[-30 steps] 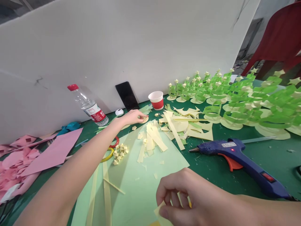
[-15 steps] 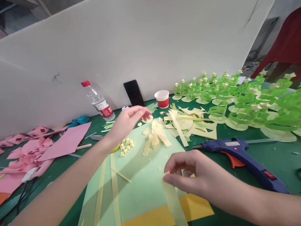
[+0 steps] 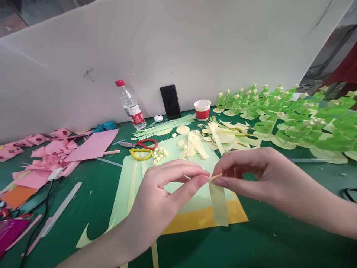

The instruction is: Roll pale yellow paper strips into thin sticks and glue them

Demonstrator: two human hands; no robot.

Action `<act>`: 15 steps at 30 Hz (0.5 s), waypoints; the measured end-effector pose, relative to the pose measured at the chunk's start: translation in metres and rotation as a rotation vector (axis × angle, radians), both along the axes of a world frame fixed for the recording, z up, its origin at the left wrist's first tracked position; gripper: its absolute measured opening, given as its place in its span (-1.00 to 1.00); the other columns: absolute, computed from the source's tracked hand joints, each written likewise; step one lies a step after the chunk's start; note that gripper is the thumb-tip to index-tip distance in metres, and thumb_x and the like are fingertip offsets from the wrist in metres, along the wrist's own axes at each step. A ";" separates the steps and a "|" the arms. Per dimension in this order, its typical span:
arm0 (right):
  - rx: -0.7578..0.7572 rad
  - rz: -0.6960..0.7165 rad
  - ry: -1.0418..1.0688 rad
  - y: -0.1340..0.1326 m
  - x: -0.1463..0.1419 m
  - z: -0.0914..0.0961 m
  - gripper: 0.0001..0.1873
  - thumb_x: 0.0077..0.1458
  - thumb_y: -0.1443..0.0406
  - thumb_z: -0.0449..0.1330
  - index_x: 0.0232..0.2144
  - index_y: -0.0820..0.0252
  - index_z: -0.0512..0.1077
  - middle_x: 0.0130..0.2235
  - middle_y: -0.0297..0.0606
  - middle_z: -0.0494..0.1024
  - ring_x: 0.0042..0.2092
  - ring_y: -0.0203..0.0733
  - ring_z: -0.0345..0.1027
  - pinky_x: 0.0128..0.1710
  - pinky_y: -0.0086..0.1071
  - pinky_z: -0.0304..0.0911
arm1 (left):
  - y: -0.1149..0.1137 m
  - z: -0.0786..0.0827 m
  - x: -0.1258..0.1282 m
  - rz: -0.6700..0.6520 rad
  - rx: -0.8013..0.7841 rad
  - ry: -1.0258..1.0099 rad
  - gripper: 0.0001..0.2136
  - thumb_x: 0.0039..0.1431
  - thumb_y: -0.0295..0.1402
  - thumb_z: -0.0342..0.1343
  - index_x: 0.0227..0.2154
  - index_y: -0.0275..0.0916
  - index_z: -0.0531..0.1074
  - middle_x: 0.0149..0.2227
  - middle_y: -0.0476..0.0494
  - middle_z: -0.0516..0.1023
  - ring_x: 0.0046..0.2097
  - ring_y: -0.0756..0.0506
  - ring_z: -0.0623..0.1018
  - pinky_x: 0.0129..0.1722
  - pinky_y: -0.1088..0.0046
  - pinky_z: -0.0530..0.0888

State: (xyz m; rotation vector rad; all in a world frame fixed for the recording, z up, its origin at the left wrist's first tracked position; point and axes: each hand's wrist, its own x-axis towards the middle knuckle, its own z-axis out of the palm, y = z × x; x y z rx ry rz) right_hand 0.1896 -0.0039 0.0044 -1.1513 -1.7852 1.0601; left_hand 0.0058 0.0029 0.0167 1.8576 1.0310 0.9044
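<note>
While left hand [image 3: 157,191] and right hand [image 3: 256,169] pinch paper strip [image 3: 219,205] | top end partly hidden

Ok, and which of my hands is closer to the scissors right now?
Left. Your left hand is on the near side of the scissors, slightly right, not touching; your right hand is farther right, pinching a paper strip.

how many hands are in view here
2: the left hand, at the upper end of a hanging strip, and the right hand, pinching that end from the other side. No other hand shows.
</note>
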 end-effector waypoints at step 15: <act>-0.007 0.034 -0.143 -0.007 -0.001 0.001 -0.81 0.00 0.22 0.18 -0.59 0.15 0.43 -0.61 -0.42 0.35 -0.59 -0.42 0.06 -0.61 -0.51 -0.01 | 0.006 -0.004 -0.003 -0.152 -0.372 -0.121 -0.82 0.01 -0.44 0.23 -0.51 0.05 0.63 -0.44 0.11 0.63 -0.38 0.04 0.55 -0.41 0.70 0.48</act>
